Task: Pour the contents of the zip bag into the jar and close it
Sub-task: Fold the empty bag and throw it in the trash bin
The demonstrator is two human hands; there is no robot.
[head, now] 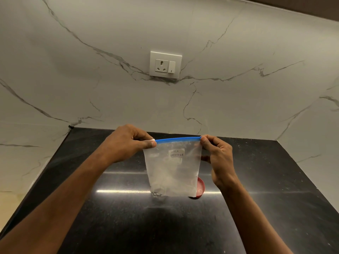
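Blue zip seal lies level between my grips; left grip and right grip each pinch a top corner of the zip bag. Jar, I judge, sits beneath the bag.

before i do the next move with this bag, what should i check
1. Grip: left hand and right hand pinch the top corners of the bag: ok.
2. Zip strip open for pouring: it looks flat: cannot tell.
3. Lid off the jar: the red lid lies on the counter: ok.
4. Jar mouth lined up under the bag: jar mostly hidden behind it: cannot tell.
5. Powder left in the bag: cannot tell.
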